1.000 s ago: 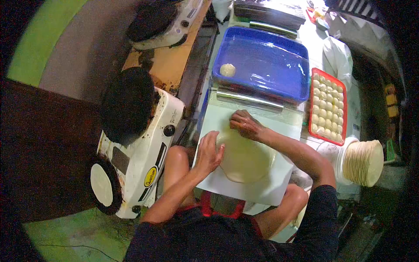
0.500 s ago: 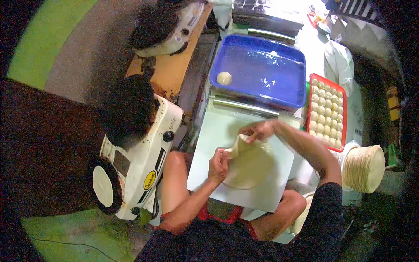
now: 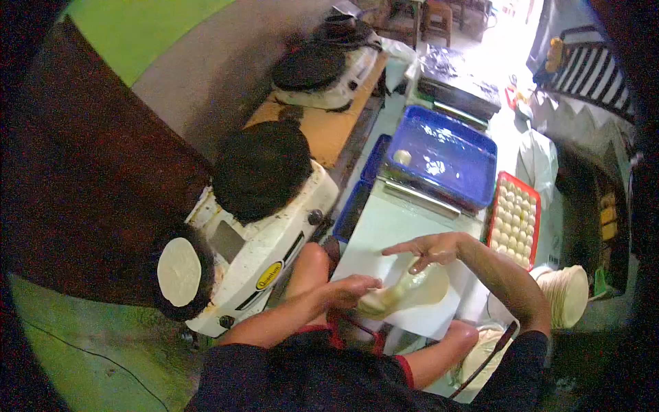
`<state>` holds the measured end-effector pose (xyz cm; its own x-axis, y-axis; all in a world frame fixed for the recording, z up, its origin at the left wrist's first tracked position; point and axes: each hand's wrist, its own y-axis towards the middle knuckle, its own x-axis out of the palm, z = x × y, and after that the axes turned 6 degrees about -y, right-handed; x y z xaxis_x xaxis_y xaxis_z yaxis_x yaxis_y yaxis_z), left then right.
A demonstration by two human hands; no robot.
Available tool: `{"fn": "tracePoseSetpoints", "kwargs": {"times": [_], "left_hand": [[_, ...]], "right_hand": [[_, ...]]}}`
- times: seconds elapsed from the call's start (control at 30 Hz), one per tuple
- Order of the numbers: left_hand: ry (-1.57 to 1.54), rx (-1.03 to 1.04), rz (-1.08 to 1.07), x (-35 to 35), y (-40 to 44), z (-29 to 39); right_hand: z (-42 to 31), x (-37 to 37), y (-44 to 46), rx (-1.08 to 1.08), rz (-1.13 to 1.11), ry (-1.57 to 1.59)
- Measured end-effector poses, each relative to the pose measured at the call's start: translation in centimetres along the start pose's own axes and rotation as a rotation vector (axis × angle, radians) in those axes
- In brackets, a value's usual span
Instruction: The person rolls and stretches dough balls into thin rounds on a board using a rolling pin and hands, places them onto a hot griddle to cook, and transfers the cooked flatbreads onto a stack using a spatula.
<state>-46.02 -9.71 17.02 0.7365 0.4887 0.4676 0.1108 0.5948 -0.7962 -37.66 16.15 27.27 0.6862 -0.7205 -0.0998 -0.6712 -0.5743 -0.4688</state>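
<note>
A thin flattened sheet of dough (image 3: 431, 285) lies over a white board (image 3: 374, 226) across my lap, its near-left part lifted and blurred by motion. My left hand (image 3: 353, 291) is closed on the dough's left edge, the pinch partly smeared. Over the upper part of the sheet, my right hand (image 3: 434, 250) has its index finger stretched out to the left and its thumb pointing down by the dough. Whether that thumb touches the dough I cannot tell.
Beyond the board, a blue tray (image 3: 491, 182) holds one dough ball (image 3: 402, 158). At right are a red tray (image 3: 539, 220) of dough balls and a stack of flatbreads (image 3: 570, 295). To the left, a stove (image 3: 302, 237) carries a dark griddle (image 3: 264, 168) and a flatbread (image 3: 180, 271) on a pan.
My view has tilted up, showing more of the room. My right hand has gone from pinching the dough's upper edge to fingers spread. My left hand has drawn its edge nearer to me.
</note>
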Motion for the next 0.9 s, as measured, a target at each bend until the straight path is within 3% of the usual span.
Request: {"fn": "tracePoseSetpoints", "kwargs": {"times": [0.1, 0.2, 0.23, 0.3, 0.43, 0.5, 0.6, 0.63, 0.67, 0.7, 0.73, 0.77, 0.83, 0.9], "left_hand": [[0.242, 0.404, 0.189, -3.8, -9.1, 5.4], [0.147, 0.653, 0.012, -12.5, -13.6, 11.9], [0.332, 0.657, 0.231, -12.7, -18.3, 15.6], [0.597, 0.819, 0.397, -16.0, -23.7, 21.3], [0.819, 1.036, 0.693, -19.5, -30.4, 27.1], [0.856, 1.18, 0.74, -21.4, -29.8, 27.1], [1.044, 1.243, 0.887, -26.0, -24.5, 24.6], [1.145, 1.115, 0.97, -27.7, -22.1, 22.6], [1.376, 1.096, 0.861, -28.9, -20.3, 20.5], [1.664, 1.177, 0.659, -34.0, -16.5, 19.0], [1.803, 0.949, 0.581, -31.3, -18.4, 17.6], [1.731, 1.022, 0.557, -31.3, -18.2, 16.1], [1.602, 0.985, 0.657, -30.8, -19.2, 16.1], [1.525, 1.181, 0.881, -31.9, -16.6, 18.1]], "right_hand": [[-4.8, -3.5, 5.1, -0.089, 0.041, -0.033], [-12.3, -8.5, 9.9, -0.208, 0.238, -0.265], [-15.0, -10.5, 11.4, -0.244, 0.289, -0.308], [-20.1, -13.6, 13.7, -0.291, 0.465, -0.42], [-28.0, -16.5, 17.3, -0.39, 0.481, -0.423], [-26.1, -18.7, 21.6, -0.471, 0.596, -0.566], [-22.9, -17.2, 25.5, -0.051, 0.674, -1.054], [-19.3, -16.8, 27.7, -0.077, 0.615, -1.037], [-15.7, -16.5, 30.0, -0.101, 0.556, -1.017], [-9.0, -17.0, 32.9, -0.334, 0.602, -1.262], [-9.3, -15.2, 31.9, -0.141, 0.541, -1.302], [-10.7, -14.4, 30.2, -0.172, 0.399, -1.167], [-10.5, -14.3, 31.1, -0.205, 0.589, -0.959], [-11.8, -14.0, 32.8, -0.292, 0.754, -0.843]]}}
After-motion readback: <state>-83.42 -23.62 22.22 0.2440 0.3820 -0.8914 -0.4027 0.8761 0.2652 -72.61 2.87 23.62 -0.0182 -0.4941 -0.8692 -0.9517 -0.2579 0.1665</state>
